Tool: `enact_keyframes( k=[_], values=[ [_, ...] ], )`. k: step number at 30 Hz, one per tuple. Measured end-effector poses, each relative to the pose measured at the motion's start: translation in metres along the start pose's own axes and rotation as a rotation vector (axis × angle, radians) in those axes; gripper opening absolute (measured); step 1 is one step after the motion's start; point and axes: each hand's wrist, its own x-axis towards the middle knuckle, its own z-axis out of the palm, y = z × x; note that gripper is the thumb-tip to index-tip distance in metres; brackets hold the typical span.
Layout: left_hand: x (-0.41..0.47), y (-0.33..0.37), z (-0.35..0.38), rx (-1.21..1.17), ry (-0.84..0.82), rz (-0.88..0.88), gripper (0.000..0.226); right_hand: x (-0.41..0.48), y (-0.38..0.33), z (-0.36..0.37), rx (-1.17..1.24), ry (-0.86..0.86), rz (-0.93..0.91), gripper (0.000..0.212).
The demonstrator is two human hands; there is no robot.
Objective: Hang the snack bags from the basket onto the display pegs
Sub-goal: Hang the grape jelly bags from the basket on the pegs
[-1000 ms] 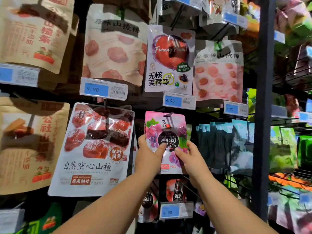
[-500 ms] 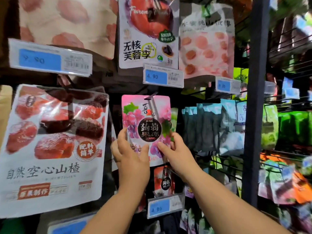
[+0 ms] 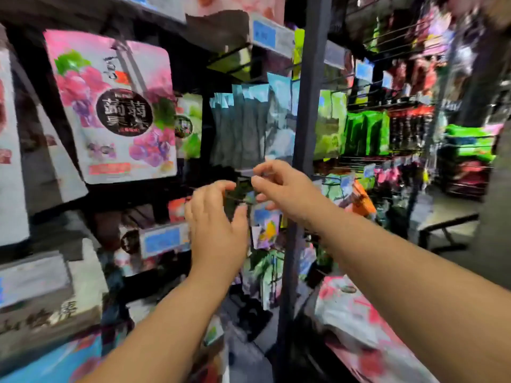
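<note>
your left hand (image 3: pixel 218 228) and right hand (image 3: pixel 284 189) hover close together in open air, the right one crossing the dark upright post (image 3: pixel 307 106). left fingers are loosely curled and spread, holding nothing. right thumb and forefinger nearly meet, but blur hides any pinch. the pink grape jelly bag (image 3: pixel 116 106) hangs on its peg (image 3: pixel 125 59) upper left, clear of both hands. teal bags (image 3: pixel 249 125) hang just above.

Your pink grape snack bag (image 3: pixel 116 111) hangs on a peg (image 3: pixel 130 64), well left of the dark post (image 3: pixel 307 106). Front faces you, slightly tilted, round black label mid-face. Pink-and-white packs (image 3: pixel 348 308) lie low, just right of the post. They're too blurred for detail.
</note>
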Motion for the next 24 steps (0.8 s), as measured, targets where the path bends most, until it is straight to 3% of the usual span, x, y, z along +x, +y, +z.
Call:
enact_keyframes(
  k=[5, 11, 15, 19, 24],
  values=[
    [-0.078, 0.038, 0.084, -0.233, -0.581, -0.100, 0.027, -0.076, 0.047, -0.097, -0.274, 0.012, 0.224, 0.011],
    [-0.146, 0.066, 0.132, -0.260, -1.119, -0.012, 0.037, -0.173, 0.091, -0.182, -0.640, -0.007, 0.528, 0.020],
    [-0.175, 0.068, 0.153, -0.151, -1.208, -0.015, 0.046, -0.229, 0.117, -0.208, -0.753, -0.016, 0.668, 0.022],
    [-0.188, 0.067, 0.155, 0.063, -1.237, 0.155, 0.049, -0.266, 0.127, -0.222, -0.794, -0.070, 0.739, 0.021],
    [-0.201, 0.080, 0.158, 0.013, -1.291, 0.145, 0.058, -0.325, 0.151, -0.228, -0.686, -0.037, 0.738, 0.038]
  ],
)
